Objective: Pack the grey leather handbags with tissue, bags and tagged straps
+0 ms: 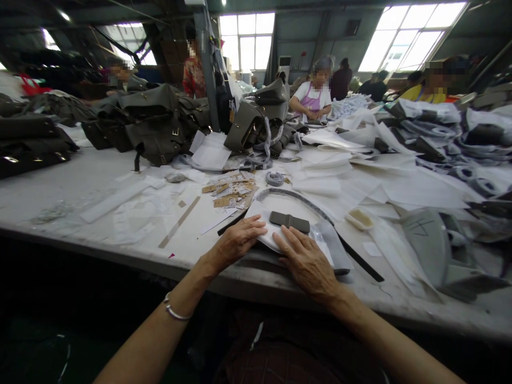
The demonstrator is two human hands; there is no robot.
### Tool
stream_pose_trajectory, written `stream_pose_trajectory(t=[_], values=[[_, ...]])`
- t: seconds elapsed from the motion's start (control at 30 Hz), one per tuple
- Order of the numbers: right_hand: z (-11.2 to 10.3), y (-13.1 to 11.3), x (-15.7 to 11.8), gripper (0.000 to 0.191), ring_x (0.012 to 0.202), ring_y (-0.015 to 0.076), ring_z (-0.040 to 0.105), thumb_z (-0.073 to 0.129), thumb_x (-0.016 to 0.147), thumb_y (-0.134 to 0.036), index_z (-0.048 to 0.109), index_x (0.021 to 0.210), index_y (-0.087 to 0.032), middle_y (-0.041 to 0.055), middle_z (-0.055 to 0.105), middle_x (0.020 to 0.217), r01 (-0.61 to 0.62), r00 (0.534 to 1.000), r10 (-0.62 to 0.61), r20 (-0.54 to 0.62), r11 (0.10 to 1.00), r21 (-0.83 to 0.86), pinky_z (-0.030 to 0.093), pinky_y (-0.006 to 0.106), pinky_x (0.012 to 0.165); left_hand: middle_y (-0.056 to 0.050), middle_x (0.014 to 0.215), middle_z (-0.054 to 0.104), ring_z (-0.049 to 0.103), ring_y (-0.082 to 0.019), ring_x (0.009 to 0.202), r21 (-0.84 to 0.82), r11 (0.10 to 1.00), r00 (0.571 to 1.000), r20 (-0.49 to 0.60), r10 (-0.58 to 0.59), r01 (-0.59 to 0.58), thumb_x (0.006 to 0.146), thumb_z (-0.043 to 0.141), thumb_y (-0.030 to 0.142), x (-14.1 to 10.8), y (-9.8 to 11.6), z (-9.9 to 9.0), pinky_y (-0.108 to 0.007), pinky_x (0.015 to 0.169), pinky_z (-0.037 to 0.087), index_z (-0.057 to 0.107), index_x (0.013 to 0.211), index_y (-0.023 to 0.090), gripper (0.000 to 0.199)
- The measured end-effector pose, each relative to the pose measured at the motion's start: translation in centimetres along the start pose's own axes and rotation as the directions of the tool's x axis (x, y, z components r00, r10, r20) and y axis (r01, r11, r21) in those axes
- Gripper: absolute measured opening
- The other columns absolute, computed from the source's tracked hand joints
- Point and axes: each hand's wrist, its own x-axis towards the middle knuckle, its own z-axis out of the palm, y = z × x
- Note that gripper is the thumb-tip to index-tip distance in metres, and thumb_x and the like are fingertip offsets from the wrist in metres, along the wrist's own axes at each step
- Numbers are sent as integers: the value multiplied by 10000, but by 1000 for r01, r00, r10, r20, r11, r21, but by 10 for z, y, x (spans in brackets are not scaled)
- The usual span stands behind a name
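At the table's front edge lies a flat bag piece covered by a white sheet (269,225), with clear film at its right end. My left hand (240,234) rests on the left part of the sheet, fingers stretched out. My right hand (306,261) lies flat with spread fingers over the right part, its fingertips by a dark grey tab with a band across it (288,220). Behind them curves a strap wrapped in grey film (304,197). A dark strap end (362,258) sticks out to the right. My palms hide part of the piece.
Brown card tags (232,189) and a wrapped coil (274,178) lie beyond. Dark grey bags (156,122) are stacked at the back left. White foam sheets (332,165) and wrapped parts fill the right. A co-worker in a purple apron (312,98) stands across the table.
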Motion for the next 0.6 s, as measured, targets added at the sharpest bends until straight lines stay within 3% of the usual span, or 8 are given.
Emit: stream_pose_trajectory(t=[0.13, 0.27, 0.47, 0.6], values=[[7, -3, -4, 495, 1392, 272, 367, 437, 952, -114, 448, 1439, -200, 79, 468, 1484, 65, 998, -65, 2, 998, 20, 334, 464, 1132, -75, 1292, 636, 437, -251, 1364, 0, 985, 978, 117, -171, 172, 911, 532, 112, -9, 2, -3, -518, 1139, 347, 655, 1188, 219, 322], [7, -4, -3, 509, 1392, 265, 383, 421, 927, -82, 478, 1421, -193, 69, 489, 1470, 56, 998, -57, 11, 997, 52, 348, 460, 1135, -56, 1380, 575, 354, -278, 1413, -16, 981, 953, 241, -185, 194, 887, 630, 211, -16, 0, -10, -517, 1136, 349, 631, 1258, 265, 375], [-1, -1, 3, 430, 1340, 279, 460, 505, 930, -173, 544, 1358, -175, 94, 536, 1426, 30, 1000, -30, 0, 993, 114, 411, 471, 1095, -58, 1200, 689, 542, -229, 1262, 17, 983, 983, -7, -182, 182, 930, 587, 266, -16, 3, 11, -447, 1081, 447, 709, 1110, 225, 221], [-1, 0, 5, 425, 1302, 271, 507, 555, 933, -253, 545, 1350, -172, 103, 576, 1383, 55, 998, -49, -43, 986, 159, 403, 494, 1101, -41, 1185, 694, 573, -208, 1217, 85, 976, 980, -41, -195, 198, 934, 573, 237, -14, 26, 24, -422, 1081, 453, 695, 1103, 222, 209]])
